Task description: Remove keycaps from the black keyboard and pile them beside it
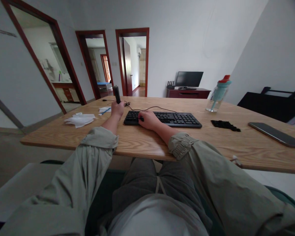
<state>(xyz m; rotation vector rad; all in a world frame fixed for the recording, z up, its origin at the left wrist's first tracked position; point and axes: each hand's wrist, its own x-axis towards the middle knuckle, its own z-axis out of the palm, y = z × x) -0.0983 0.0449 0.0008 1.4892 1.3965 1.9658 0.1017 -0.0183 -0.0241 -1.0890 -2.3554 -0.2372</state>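
A black wired keyboard [177,118] lies across the tabletop in front of me. My left hand [117,109] is closed around a black stick-shaped object [117,93], which stands up out of the fist beyond the keyboard's left end; its kind is not clear. Over the left keys rests my right hand [148,120], fingers bent together around a small dark thing [141,118] at the fingertips, too small to name. The keyboard's thin black cable [154,107] runs behind it to a bundled coil near my left hand.
Crumpled white tissues [80,120] and a blue-and-white slim stick [105,111] lie on the left. Toward the right are a water bottle [218,93] with a red lid, a black cloth-like piece [225,125] and a dark flat device [276,133]. The wooden table's [140,142] front edge is before me.
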